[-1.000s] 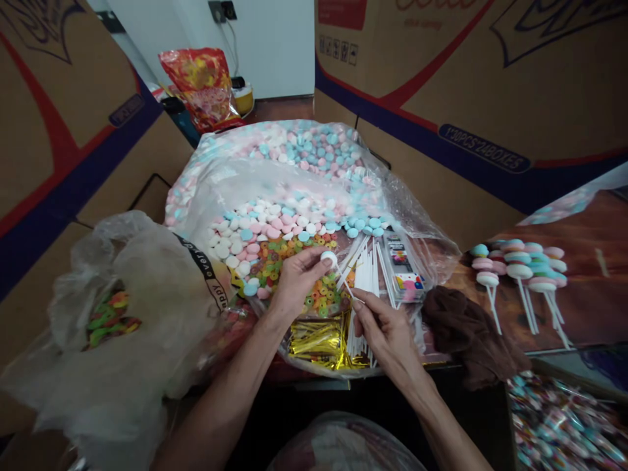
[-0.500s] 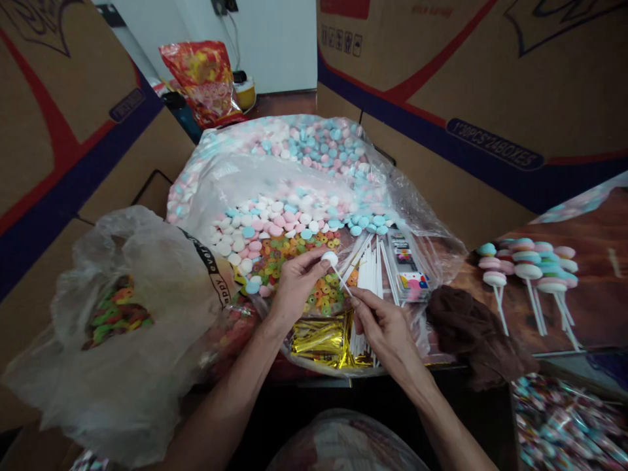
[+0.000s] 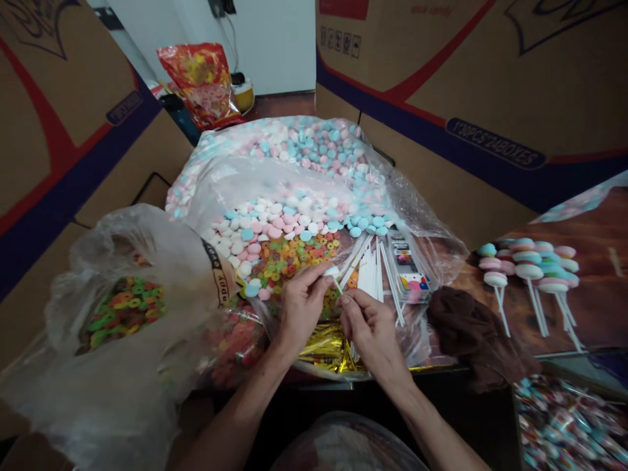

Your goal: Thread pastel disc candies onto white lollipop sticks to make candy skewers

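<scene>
My left hand [image 3: 305, 302] pinches a white marshmallow [image 3: 332, 271] between thumb and fingertips. A thin white stick [image 3: 338, 285] meets the marshmallow, its lower end gripped by the closed fingers of my right hand [image 3: 366, 319]. Under my hands lie colourful ring gummies [image 3: 289, 258] and gold twist ties [image 3: 326, 347]. Just beyond my right hand is a bundle of white sticks [image 3: 370, 271]. Farther back, a large clear bag [image 3: 275, 171] spills pink, white and blue marshmallows [image 3: 267, 226].
Stacked marshmallow pops [image 3: 527, 265] lie at the right, above a box of wrapped sweets [image 3: 569, 425]. Nearer are a brown cloth [image 3: 475, 337] and a clear plastic case [image 3: 409, 268]. A plastic bag of gummies [image 3: 127, 304] sits left. Large cartons [image 3: 471, 91] flank the back; a red packet [image 3: 201, 85] stands behind.
Both hands have come slightly lower and nearer to me, with the marshmallow and stick still between them. My right hand has moved closer to the marshmallow along the stick.
</scene>
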The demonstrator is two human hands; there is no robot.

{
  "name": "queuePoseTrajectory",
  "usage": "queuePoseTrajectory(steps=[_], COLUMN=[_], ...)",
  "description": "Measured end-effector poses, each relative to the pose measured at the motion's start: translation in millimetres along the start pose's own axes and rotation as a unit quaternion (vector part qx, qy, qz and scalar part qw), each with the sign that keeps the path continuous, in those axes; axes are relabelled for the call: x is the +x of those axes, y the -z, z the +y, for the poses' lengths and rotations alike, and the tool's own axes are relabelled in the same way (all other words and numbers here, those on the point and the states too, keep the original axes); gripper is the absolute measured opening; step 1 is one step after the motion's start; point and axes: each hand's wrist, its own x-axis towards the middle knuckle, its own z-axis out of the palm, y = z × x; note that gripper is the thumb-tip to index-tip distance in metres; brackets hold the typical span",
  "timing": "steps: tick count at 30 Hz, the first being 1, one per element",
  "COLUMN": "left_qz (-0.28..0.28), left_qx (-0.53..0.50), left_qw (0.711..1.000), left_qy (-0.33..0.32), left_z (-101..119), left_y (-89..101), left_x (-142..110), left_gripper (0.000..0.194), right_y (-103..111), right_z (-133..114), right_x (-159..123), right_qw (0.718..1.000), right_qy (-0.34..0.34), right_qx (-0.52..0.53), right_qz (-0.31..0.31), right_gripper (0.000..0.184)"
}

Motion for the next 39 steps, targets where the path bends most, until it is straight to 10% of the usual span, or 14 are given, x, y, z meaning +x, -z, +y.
queuePoseTrajectory(steps=[10, 17, 22, 27, 32, 39], left_qz=[-0.105, -0.151, -0.168, -0.132, -0.076, -0.112], left_qx=[0.131, 0.488, 0.516, 0.417, 0.101, -0.107], left_qw=[0.985, 0.855, 0.836, 0.896, 0.992, 0.986], left_qy=[-0.034, -0.091, -0.079, -0.074, -0.008, 0.063], left_z=[19.7, 8.4, 10.4, 7.7, -4.8, -5.2], left_y=[-11.6, -29.0, -30.0, -22.0, -15.7, -11.6], left_x=[43.0, 93.8, 89.9, 90.3, 94.3, 81.2], left_gripper=[0.032, 0.03, 0.03, 0.027, 0.023, 0.016], right_y=[31.3, 33.8, 33.3, 34.4, 33.1, 27.5], right_z=[13.5, 22.8, 24.5, 23.9, 18.1, 17.5], right_x=[22.8, 18.2, 19.1, 17.9, 17.7, 23.8], right_qw=[0.997, 0.997, 0.997, 0.998, 0.997, 0.999], right_qy=[0.012, -0.003, 0.008, 0.006, 0.01, 0.017], right_qx=[-0.047, -0.055, -0.053, -0.053, -0.065, -0.04], right_qz=[0.054, 0.054, 0.054, 0.045, 0.031, 0.011], right_gripper=[0.03, 0.032, 0.031, 0.03, 0.033, 0.031])
